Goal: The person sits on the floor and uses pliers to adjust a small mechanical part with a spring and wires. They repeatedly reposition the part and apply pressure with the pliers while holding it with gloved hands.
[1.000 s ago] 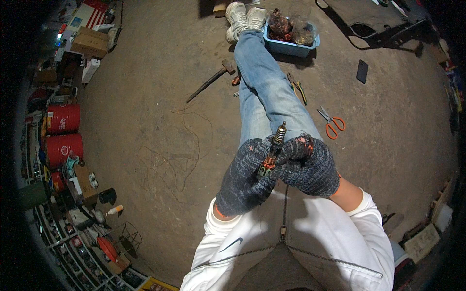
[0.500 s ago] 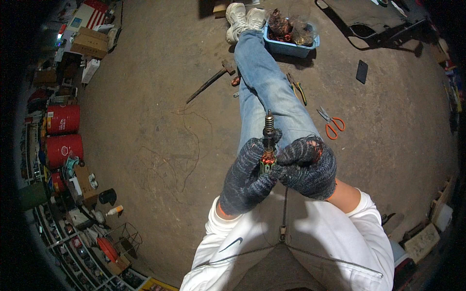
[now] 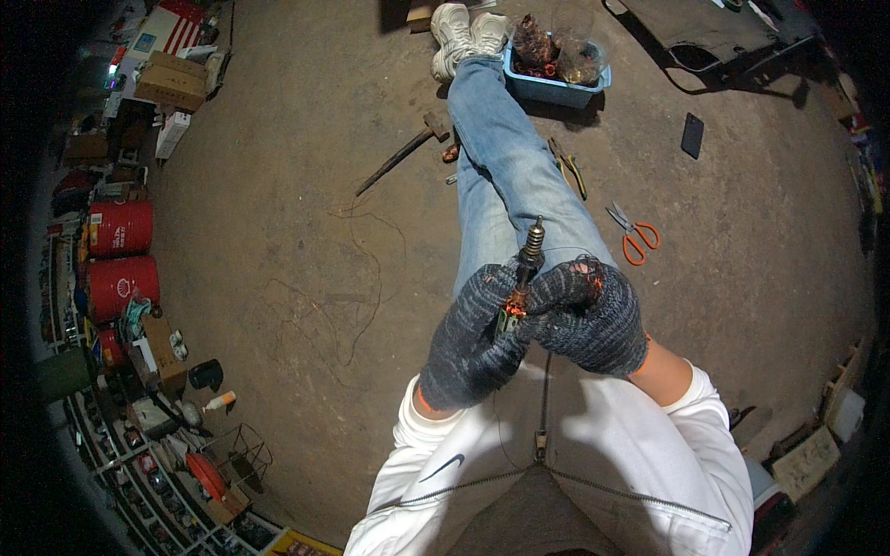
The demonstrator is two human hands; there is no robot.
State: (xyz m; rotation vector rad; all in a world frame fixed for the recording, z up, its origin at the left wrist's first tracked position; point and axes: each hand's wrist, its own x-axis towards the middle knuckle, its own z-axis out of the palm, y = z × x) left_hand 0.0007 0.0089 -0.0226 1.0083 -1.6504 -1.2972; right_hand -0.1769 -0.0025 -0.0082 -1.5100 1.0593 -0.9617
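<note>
Both my hands wear dark grey knit gloves and meet above my lap. My left hand (image 3: 471, 326) is closed around a motor armature (image 3: 533, 245), whose spiral-threaded shaft points up and leans right. Copper windings show orange just below the shaft, between the two gloves. Close against the armature, my right hand (image 3: 593, 313) is closed, with copper wire (image 3: 591, 276) bunched at its fingers. A thin strand arcs above that glove. The fingertips of both hands are partly hidden.
On the floor lie a hammer (image 3: 403, 153), pliers (image 3: 567, 169), orange-handled scissors (image 3: 634, 232), a phone (image 3: 692, 136) and loose thin wire (image 3: 378, 269). Beyond my legs stands a blue bin (image 3: 556, 91) of copper scrap. Red drums (image 3: 122, 289) and cluttered shelves line the left side.
The armature's shaft has tipped from nearly upright toward the right. My right hand has turned slightly, and the wire at its fingers has shifted a little left.
</note>
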